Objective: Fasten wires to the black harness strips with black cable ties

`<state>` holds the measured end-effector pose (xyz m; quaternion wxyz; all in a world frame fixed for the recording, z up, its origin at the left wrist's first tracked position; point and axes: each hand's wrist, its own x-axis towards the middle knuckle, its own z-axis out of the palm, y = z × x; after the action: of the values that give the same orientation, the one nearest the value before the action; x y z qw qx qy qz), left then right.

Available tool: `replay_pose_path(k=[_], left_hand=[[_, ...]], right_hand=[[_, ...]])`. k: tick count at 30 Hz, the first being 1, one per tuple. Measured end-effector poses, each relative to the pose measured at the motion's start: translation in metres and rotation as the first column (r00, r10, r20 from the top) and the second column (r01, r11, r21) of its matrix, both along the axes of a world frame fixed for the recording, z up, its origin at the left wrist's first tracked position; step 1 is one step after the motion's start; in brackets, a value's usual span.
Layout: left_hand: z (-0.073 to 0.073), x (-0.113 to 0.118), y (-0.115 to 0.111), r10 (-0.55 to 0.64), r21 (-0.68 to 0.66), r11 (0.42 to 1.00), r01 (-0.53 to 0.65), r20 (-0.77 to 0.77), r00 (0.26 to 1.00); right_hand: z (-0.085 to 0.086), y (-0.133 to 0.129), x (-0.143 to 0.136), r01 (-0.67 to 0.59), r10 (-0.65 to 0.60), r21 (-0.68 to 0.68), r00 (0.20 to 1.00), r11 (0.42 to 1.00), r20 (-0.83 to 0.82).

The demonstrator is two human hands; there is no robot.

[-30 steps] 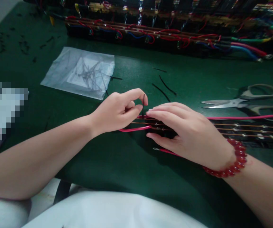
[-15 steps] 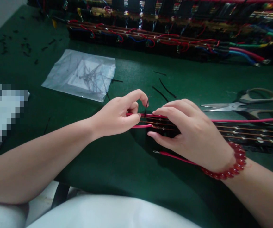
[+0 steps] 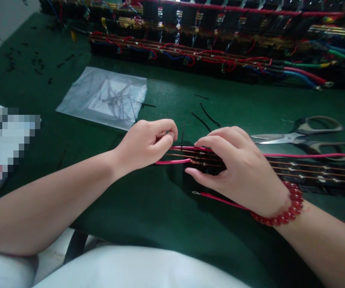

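One left hand (image 3: 148,142) curled near upright black tie (image 3: 182,136), one right hand (image 3: 244,168) half-open around wired strip (image 3: 306,172), both holds unclear

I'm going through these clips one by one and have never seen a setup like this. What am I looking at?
No machine here: these are a person's own bare hands, filmed by one camera worn on the head, looking forward and down. The right hand, with a red bead bracelet at the wrist, spans a black strip carrying copper-colored wires. The left hand is curled near the strip's end, beside an upright black tie; whether it grips anything is hidden. On the green table also lie scissors, loose black ties and a plastic bag with thin strands showing. A larger wired assembly sits behind.
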<state>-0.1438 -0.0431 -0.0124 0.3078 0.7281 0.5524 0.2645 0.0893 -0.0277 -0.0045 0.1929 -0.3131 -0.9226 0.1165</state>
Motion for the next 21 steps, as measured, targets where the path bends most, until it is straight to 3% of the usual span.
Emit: replay_pose_path(k=[8, 15, 21], left_hand=[[-0.0015, -0.0009, 0.0015, 0.076, 0.043, 0.996, -0.073, -0.054, 0.996], [-0.0023, -0.0006, 0.0007, 0.033, 0.105, 0.994, -0.025, -0.078, 0.996], [-0.0024, -0.0005, -0.001, 0.062, 0.083, 0.994, -0.066, 0.052, 0.997]], right_hand=[[0.0003, 0.0002, -0.0004, 0.014, -0.014, 0.0, 1.0, 1.0, -0.007], [-0.0004, 0.0002, -0.0007, 0.006, -0.006, 0.0, 1.0, 1.0, 0.004], [-0.001, 0.0011, -0.0002, -0.02, 0.02, -0.015, 1.0, 1.0, 0.01]])
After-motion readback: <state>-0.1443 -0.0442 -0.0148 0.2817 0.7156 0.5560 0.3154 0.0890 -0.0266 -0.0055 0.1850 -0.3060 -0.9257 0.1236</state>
